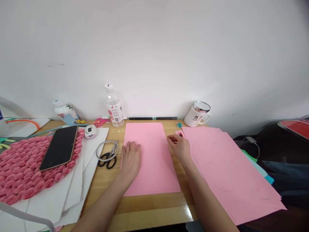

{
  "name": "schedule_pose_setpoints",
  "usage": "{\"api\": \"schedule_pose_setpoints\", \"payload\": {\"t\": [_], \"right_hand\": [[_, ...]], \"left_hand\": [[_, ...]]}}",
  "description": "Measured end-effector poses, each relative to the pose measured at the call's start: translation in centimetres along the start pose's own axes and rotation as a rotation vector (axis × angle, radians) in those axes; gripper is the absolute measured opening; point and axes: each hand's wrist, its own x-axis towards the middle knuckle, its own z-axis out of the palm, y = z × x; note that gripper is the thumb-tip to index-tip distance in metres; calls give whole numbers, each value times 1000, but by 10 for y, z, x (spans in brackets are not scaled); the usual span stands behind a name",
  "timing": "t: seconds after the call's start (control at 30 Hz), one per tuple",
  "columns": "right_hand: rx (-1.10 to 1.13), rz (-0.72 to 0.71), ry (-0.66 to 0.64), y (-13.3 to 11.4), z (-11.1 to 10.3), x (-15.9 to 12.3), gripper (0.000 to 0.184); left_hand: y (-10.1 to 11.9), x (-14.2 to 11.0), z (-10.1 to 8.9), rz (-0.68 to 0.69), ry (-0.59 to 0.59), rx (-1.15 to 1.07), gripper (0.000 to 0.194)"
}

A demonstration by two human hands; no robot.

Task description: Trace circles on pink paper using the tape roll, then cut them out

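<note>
A sheet of pink paper [152, 161] lies upright in front of me on the wooden desk. My left hand [131, 158] rests flat on its left side, fingers stretched out. At the paper's upper right edge is my right hand [180, 146], its thumb and fingers pinched together. A thin yellowish bit shows by those fingertips, too small to name. Just behind the right hand, a small red and black item [181, 134] is partly hidden. Left of the paper, black-handled scissors [107, 159] lie under a grey ring-shaped roll [98, 151].
To the right lies a stack of pink sheets [224, 167] with faint curved lines. Along the wall stand a white mug [193, 116], a black pen [142, 118] and a clear bottle [114, 109]. A phone [60, 148] lies on pink paper rosettes [24, 164] over white boards [74, 190].
</note>
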Motion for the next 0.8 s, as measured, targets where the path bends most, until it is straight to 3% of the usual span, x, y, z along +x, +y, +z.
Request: {"api": "schedule_pose_setpoints", "payload": {"t": [0.17,0.43,0.67,0.8], "right_hand": [[-11,8,-59,2,3,0,18],[-108,3,-77,5,2,0,20],[-21,71,-57,7,1,1,19],[65,94,-100,10,1,4,20]], "left_hand": [[3,-1,-10,-14,-79,35,28],[4,-4,-10,-29,-89,55,28],[0,-5,5,-54,93,-136,21],[-4,-2,16,-53,270,-318,25]]}}
